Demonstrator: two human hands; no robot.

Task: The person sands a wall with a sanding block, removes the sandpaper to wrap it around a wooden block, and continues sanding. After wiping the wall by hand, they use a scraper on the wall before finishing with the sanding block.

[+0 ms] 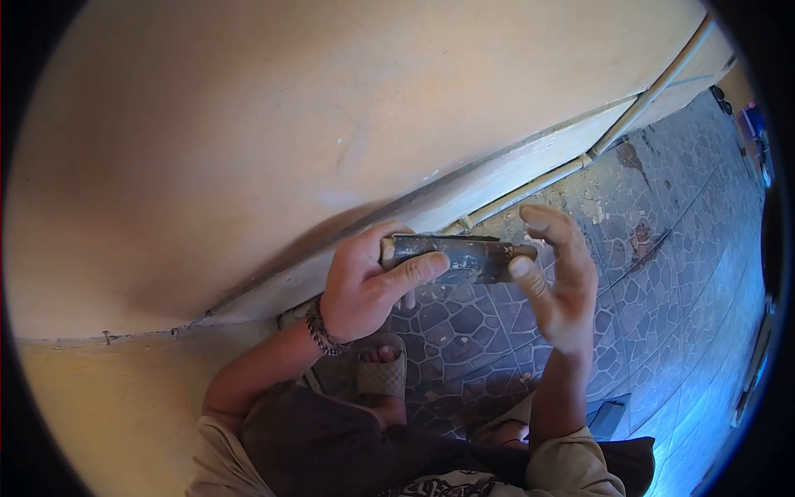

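A dark, worn, elongated block [468, 258] with pale scuffs and brownish ends is held level in front of the wall. My left hand [363, 277] is closed around its left end, thumb laid along the near face and fingers behind. At the opposite end, my right hand [565, 277] has its fingers raised and apart. Its thumb tip is right at the block's brownish right end. The exact kind of the block I cannot tell.
A beige wall [207, 149] rises close ahead, with a pipe [530, 189] along its base. Stone-patterned floor [662, 298] extends to the right. My sandalled foot [381, 373] is below my left hand, and a dark flat-sided object [610, 417] lies by my right forearm.
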